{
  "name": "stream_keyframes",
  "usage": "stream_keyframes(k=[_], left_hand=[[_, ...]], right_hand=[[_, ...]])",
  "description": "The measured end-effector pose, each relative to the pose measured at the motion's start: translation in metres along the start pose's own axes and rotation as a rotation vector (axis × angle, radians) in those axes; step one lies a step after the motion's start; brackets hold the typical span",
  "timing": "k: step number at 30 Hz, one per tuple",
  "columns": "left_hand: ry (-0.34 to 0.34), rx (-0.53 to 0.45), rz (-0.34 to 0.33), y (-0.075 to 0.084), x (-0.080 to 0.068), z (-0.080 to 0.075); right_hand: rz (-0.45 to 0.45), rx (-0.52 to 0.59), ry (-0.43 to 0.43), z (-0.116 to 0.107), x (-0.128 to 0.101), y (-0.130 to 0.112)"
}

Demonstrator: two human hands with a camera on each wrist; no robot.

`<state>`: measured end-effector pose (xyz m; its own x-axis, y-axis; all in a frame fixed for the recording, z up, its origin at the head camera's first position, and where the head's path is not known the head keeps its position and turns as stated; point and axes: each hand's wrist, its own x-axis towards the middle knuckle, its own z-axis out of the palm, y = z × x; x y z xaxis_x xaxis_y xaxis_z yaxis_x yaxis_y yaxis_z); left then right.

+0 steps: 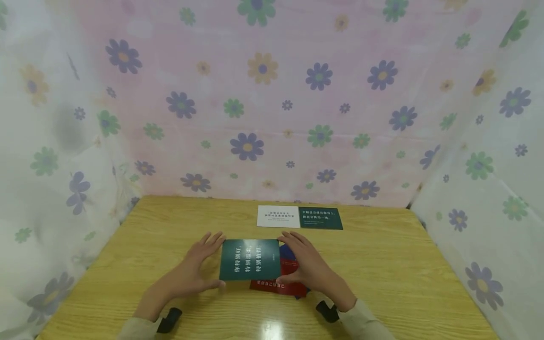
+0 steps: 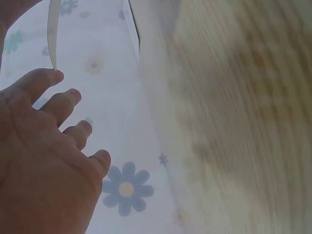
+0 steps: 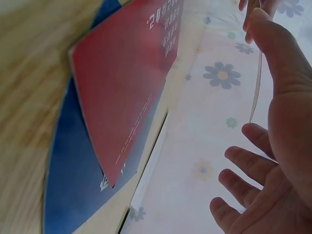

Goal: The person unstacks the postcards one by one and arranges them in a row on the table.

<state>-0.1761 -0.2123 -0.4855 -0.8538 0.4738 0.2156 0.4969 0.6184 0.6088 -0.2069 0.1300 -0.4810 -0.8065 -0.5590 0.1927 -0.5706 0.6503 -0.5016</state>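
Lengthwise, the green lettered card (image 1: 250, 259) spans from left hand (image 1: 190, 267) to right hand (image 1: 311, 267), each spread wide and pinching 1 short end.

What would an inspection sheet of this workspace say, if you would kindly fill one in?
Surface: wood-grain table, glare at the near side.
Job's things: raised green card; red card overlapping blue card on the table; white card and second green card side by side toward the far edge.
Clutter: nothing seen.
Grippers: left hand and right hand pinch opposite ends of the raised green card.
Cables: nothing seen.
Surroundings: flower-patterned sheeting behind and on both sides.
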Motion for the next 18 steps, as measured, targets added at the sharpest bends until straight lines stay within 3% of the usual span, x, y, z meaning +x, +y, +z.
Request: stream_keyframes(k=[18], left_hand=[[0.016,0.128,-0.033,-0.033,0.018,-0.01]], right_hand=[[-0.037,-0.086,-0.016,0.02,0.046,0.01]])
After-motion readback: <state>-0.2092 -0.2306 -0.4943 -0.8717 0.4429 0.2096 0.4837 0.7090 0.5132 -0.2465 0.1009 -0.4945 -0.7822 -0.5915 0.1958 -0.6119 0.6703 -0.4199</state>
